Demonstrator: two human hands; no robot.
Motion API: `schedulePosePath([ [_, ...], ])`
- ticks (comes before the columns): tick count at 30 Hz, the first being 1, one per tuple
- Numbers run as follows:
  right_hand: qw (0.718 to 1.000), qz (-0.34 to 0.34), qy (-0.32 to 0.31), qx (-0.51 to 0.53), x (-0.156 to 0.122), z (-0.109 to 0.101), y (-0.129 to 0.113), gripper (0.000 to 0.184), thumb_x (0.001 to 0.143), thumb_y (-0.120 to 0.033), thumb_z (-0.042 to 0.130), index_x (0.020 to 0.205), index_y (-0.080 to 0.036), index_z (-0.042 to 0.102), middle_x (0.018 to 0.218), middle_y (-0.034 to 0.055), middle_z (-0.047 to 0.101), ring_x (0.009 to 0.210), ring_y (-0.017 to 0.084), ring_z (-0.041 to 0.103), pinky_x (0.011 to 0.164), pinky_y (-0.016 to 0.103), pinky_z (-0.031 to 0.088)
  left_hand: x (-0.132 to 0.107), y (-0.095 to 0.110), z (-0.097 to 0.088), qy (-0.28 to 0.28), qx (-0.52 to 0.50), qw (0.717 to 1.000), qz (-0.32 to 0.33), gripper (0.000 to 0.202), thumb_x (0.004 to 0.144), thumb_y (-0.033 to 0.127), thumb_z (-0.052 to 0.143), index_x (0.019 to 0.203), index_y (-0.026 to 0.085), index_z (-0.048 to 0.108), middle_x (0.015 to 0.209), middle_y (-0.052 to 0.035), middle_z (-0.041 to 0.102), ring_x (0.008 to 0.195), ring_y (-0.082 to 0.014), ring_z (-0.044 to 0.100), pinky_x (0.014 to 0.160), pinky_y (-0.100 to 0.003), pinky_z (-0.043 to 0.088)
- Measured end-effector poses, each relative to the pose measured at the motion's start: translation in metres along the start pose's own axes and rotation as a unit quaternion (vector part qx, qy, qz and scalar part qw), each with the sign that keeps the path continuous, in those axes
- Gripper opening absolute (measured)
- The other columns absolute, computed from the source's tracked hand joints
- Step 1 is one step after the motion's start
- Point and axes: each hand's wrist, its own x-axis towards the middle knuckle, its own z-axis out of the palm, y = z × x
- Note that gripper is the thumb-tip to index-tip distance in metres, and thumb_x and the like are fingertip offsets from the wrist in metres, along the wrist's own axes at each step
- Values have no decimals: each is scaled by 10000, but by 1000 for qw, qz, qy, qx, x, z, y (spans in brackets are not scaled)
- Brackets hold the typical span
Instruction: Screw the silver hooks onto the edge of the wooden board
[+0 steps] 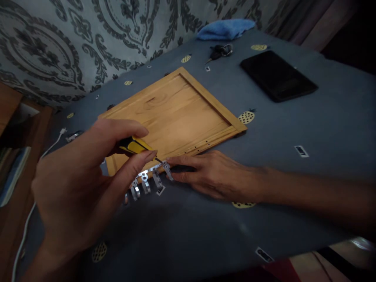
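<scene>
My left hand is closed round a screwdriver with a yellow and black handle, its tip down at a metal hook rail. The rail carries several silver hooks and lies against the near edge of a wooden board with a raised rim. My right hand comes in from the right, fingers stretched flat on the cloth, fingertips touching the rail's right end. A row of small holes shows along the board's near edge.
The board lies on a grey cloth printed with pineapples. A black phone, a bunch of keys and a blue rag are at the back. A white cable runs down the left side. Patterned wall behind.
</scene>
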Motion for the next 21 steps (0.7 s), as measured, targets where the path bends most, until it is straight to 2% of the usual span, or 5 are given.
schedulePosePath([
  [3,1000,-2,0,2,0,0,0,364,925,-143,523,1266,-183,645,1422,132,585,824,172,692,531,284,469,0,-1,0,-39,5,999,6,184,887,331,690,1070,346,681,974,63,746,811,-207,718,691,-436,519],
  [10,1000,2,-7,6,1,0,0,363,932,-135,526,1274,-176,641,1412,137,588,815,163,684,528,269,459,-1,-2,-4,-47,4,999,16,199,889,334,680,1089,336,688,1004,45,744,842,-226,715,691,-435,547],
  [14,1000,-5,1,-1,1,0,0,355,928,-136,525,1261,-169,644,1423,138,580,802,167,684,505,280,448,0,-3,-4,-47,-16,999,20,218,873,323,708,1090,345,696,1006,61,751,850,-211,712,688,-410,551],
  [21,1000,2,-4,-4,2,-1,-1,365,938,-141,510,1276,-189,640,1434,122,577,775,147,669,493,271,426,0,-4,-3,-66,-21,998,11,189,902,349,675,1088,380,685,1024,96,752,917,-201,715,769,-385,548],
])
